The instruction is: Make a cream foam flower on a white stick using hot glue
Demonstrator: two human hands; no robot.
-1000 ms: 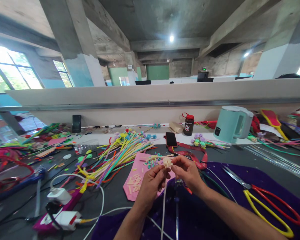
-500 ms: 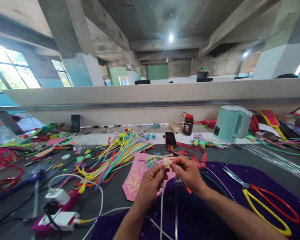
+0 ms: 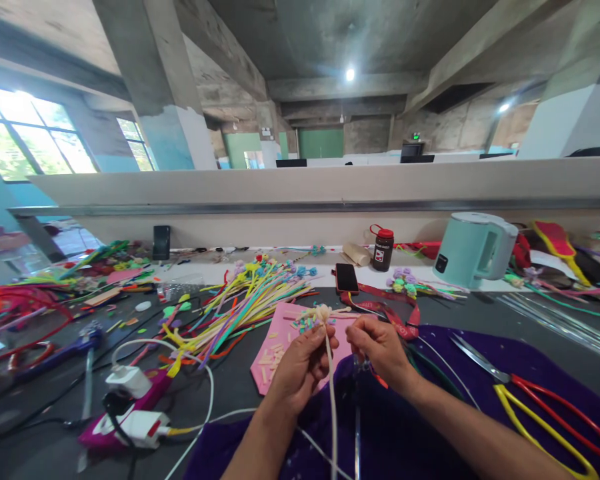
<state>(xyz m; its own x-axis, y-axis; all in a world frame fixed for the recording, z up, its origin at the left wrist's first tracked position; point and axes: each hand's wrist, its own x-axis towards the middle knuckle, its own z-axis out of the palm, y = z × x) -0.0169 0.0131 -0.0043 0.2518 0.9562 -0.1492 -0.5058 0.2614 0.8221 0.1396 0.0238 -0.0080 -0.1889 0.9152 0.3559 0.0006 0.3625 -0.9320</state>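
Observation:
Between its thumb and fingers, my left hand (image 3: 307, 363) pinches a small cream flower piece (image 3: 321, 315) with a long pale stem (image 3: 333, 413) hanging down. To its right, apart from the flower, my right hand (image 3: 377, 347) has its fingertips pressed together; anything between them is too small to make out. Behind and beneath my left hand lies a pink sheet (image 3: 263, 340) with cream bits and small teal and purple pieces on it. Dark purple cloth (image 3: 405, 427) covers the area below my hands.
Scissors (image 3: 505, 381) with red and yellow handles lie at the right. A phone (image 3: 347, 278), a bottle (image 3: 383, 251) and a kettle (image 3: 473, 250) stand or lie behind. Coloured stems (image 3: 250, 307) and a power strip (image 3: 105, 430) are at the left.
My right hand has come away from the cream flower and moved right. My left hand still holds it, slightly lower. The view has shifted a little to the left.

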